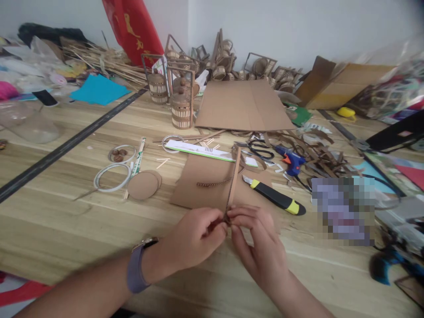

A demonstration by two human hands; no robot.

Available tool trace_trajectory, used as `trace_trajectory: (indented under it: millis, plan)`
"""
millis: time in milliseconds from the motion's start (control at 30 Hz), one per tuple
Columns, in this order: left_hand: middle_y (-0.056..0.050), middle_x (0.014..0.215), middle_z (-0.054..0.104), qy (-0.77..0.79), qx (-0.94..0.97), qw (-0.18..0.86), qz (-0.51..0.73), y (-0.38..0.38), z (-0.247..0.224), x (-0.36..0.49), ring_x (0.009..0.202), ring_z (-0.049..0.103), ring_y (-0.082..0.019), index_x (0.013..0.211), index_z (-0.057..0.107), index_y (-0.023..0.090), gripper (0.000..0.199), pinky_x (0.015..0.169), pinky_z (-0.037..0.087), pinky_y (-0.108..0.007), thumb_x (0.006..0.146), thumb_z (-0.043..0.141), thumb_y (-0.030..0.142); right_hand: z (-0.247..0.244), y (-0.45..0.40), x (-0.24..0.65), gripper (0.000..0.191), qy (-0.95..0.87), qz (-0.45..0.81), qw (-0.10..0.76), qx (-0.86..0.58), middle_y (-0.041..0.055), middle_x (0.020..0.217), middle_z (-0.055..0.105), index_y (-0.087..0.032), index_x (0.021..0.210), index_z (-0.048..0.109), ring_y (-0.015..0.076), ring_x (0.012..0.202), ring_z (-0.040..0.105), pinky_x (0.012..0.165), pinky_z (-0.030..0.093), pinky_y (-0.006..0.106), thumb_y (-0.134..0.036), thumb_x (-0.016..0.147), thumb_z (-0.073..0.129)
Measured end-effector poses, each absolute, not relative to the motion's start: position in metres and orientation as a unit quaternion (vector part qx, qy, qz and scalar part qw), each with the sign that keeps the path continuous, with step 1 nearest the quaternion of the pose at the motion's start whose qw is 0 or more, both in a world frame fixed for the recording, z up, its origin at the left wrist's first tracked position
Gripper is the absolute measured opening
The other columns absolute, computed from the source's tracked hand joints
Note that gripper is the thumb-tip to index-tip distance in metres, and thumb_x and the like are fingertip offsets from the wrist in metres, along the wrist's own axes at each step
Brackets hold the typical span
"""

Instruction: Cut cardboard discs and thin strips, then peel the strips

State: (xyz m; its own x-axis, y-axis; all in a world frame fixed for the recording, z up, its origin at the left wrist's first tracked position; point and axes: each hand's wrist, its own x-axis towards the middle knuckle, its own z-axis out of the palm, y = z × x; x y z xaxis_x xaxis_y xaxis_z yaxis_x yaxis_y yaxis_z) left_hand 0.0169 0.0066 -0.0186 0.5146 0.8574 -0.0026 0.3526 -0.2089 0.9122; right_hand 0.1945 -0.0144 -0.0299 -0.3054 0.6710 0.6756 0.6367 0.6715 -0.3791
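A narrow brown cardboard strip (234, 176) rises away from me, its near end pinched between the fingertips of both hands. My left hand (198, 234), with a watch on the wrist, is closed at that end from the left. From the right, my right hand (260, 238) closes thumb and fingers on the same end. Exactly how the strip is bent between the fingertips is hidden. Beneath it lies a cardboard sheet (188, 181) with a thin corrugated strip (212, 182) on top. A black and yellow utility knife (278, 198) rests just right of the strip.
Behind the sheet are scissors (260, 149), a blue glue gun (291, 161) and a white ruler-like strip (202, 151). Cardboard discs (143, 185) and white rings (112, 177) lie left. Small handled baskets (181, 110) stand farther back beside a large cardboard panel (243, 104).
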Motion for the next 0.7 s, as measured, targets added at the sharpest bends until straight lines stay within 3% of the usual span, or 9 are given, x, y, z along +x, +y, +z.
trace_trajectory:
  millis: [133,300,700]
  plan:
    - [0.004,0.067,0.048,0.409,0.638,0.598,0.260,0.0066,-0.0184,0.0211,0.061,0.042,-0.012,0.075,0.053,0.018,0.018,0.055,0.032,-0.024,0.087,0.045,0.028,-0.0332,-0.0169,0.1900,0.017,-0.820,-0.010,0.415,-0.395,0.0057,0.093,0.072,-0.021,0.099,0.057,0.0214,0.094,0.068,0.082,0.047,0.037,-0.006,0.091,0.056]
    - [0.005,0.062,0.043,0.406,0.577,0.649,0.283,0.0049,-0.0205,0.0255,0.059,0.038,-0.011,0.066,0.048,0.019,0.016,0.053,0.030,-0.024,0.080,0.044,0.023,-0.0353,-0.0193,0.1860,0.015,-0.826,-0.027,0.398,-0.399,0.0071,0.094,0.071,-0.020,0.097,0.057,0.0215,0.093,0.066,0.081,0.048,0.037,-0.007,0.093,0.055]
    - [0.006,0.061,0.039,0.403,0.667,0.548,0.305,0.0006,-0.0246,0.0213,0.058,0.035,-0.010,0.065,0.043,0.020,0.022,0.052,0.025,-0.024,0.087,0.045,0.022,-0.0316,-0.0188,0.1890,0.016,-0.786,0.102,0.455,-0.407,0.0032,0.090,0.063,-0.022,0.094,0.053,0.0154,0.093,0.064,0.082,0.054,0.028,-0.007,0.092,0.049]
